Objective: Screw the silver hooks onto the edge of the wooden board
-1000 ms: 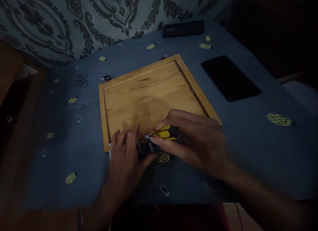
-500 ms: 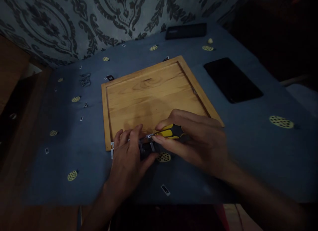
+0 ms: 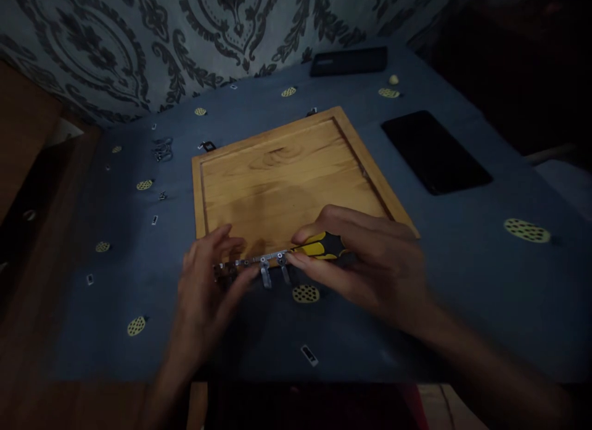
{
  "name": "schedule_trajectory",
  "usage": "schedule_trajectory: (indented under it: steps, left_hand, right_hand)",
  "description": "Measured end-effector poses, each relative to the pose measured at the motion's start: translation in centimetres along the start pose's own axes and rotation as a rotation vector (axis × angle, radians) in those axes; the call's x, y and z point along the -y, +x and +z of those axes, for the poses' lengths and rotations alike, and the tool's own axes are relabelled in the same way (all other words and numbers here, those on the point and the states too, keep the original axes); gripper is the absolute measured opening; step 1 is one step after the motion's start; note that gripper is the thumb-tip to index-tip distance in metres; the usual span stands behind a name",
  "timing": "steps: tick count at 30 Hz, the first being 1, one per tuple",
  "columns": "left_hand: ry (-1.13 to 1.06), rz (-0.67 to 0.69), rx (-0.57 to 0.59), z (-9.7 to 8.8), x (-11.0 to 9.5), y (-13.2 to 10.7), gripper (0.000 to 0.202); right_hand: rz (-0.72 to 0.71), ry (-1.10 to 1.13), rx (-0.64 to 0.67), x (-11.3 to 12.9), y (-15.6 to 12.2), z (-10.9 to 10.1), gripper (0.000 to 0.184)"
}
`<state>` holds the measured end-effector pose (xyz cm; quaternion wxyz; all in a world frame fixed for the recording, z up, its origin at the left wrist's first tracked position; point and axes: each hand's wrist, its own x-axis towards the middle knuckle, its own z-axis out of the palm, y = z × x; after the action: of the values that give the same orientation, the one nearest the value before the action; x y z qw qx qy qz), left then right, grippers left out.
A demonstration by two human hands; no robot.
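Note:
A framed wooden panel (image 3: pixel 287 177) lies on the blue patterned cloth, recessed side up. Along its near edge runs a narrow metal strip (image 3: pixel 259 259) with screw heads and small metal tabs (image 3: pixel 265 274) that stick out toward me. My right hand (image 3: pixel 370 260) is closed around a yellow-and-black screwdriver (image 3: pixel 319 245), its handle pointing right; the tip is hard to make out near the strip. At the strip's left end is my left hand (image 3: pixel 203 282), fingers and thumb apart, the thumb close to the strip. Whether it touches the strip I cannot tell.
Beyond the panel's far edge sit dark brackets (image 3: pixel 208 146). Small metal parts (image 3: pixel 161 149) lie in a pile at the left. A black phone (image 3: pixel 437 152) rests to the right, with a dark phone case (image 3: pixel 349 61) at the back near the patterned wall covering (image 3: pixel 194 35).
My left hand has moved left along the near edge and opened, uncovering part of the metal strip and its tabs. The right hand and screwdriver have stayed nearly in place.

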<state>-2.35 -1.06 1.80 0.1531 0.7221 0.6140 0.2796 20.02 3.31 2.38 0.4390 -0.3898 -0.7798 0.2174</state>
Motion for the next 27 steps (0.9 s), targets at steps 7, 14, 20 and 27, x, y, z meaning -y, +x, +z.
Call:
schedule_trajectory:
  steps: [7, 14, 20, 27]
  left_hand:
    - [0.029, -0.166, -0.189, -1.3, 2.7, 0.1, 0.033]
    - [0.014, -0.254, -0.289, -1.0, 5.4, -0.2, 0.032]
    - [-0.047, -0.277, -0.370, 0.2, 7.3, -0.1, 0.032]
    - [-0.080, -0.254, -0.391, 0.6, 7.6, -0.1, 0.030]
  right_hand:
    - [-0.003, 0.020, 0.007, -0.1, -0.1, 0.0, 0.010]
    - [0.014, 0.020, 0.041, 0.0, -0.2, -0.2, 0.013]
    - [0.038, -0.008, 0.073, -0.1, -0.2, -0.5, 0.014]
    - [0.046, -0.015, 0.072, -0.2, -0.4, -0.4, 0.012]
